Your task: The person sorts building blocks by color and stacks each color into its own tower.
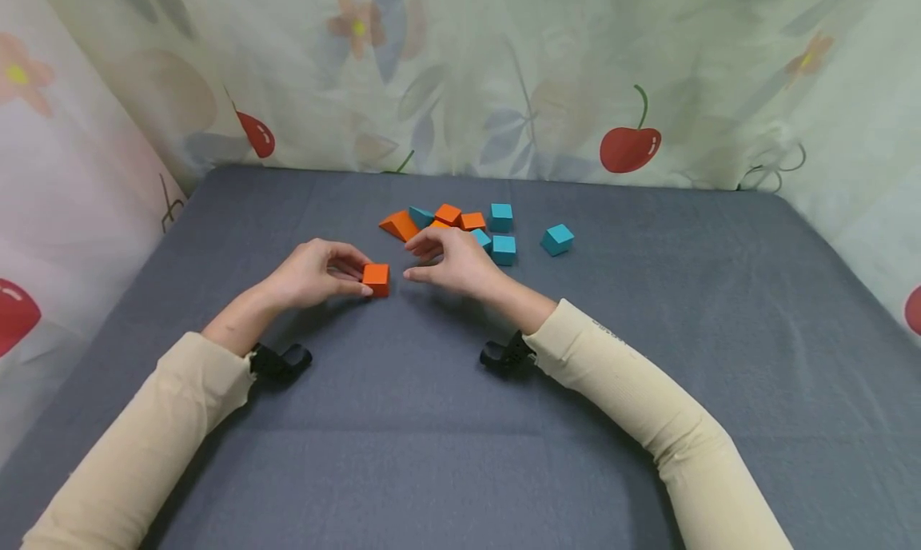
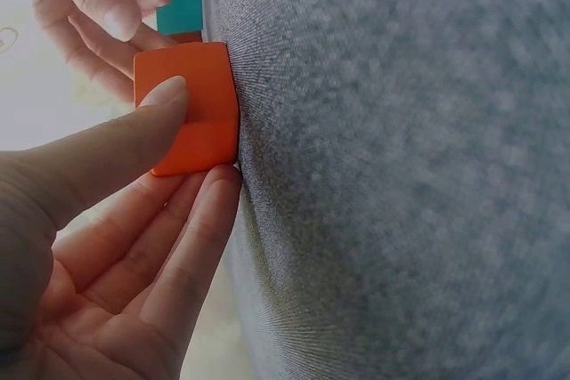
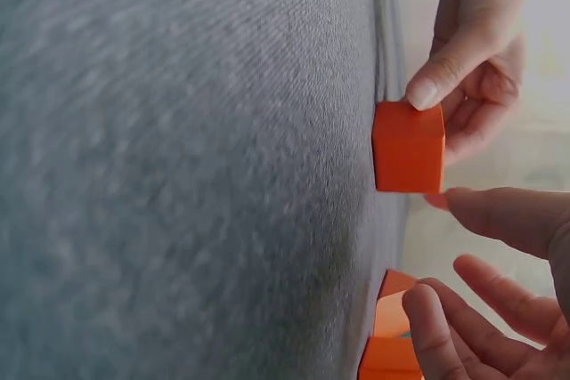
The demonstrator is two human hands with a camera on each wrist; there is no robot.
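Note:
An orange cube (image 1: 376,280) sits on the grey cloth, and my left hand (image 1: 309,275) pinches it. In the left wrist view the thumb lies on the near face of this cube (image 2: 207,145), with the fingers at its far side. Just to the right hovers my right hand (image 1: 459,264), its thumb and fingers apart and nothing between them. Beyond the right hand is a cluster of blocks: an orange triangular prism (image 1: 400,225), a blue wedge (image 1: 420,217), orange blocks (image 1: 472,221) and blue cubes (image 1: 504,250). The right hand hides part of this cluster.
A lone blue cube (image 1: 557,240) stands right of the cluster. The grey cloth (image 1: 403,470) covers the table up to a patterned curtain (image 1: 460,78) at the back. Black wrist mounts (image 1: 282,364) hang below both wrists.

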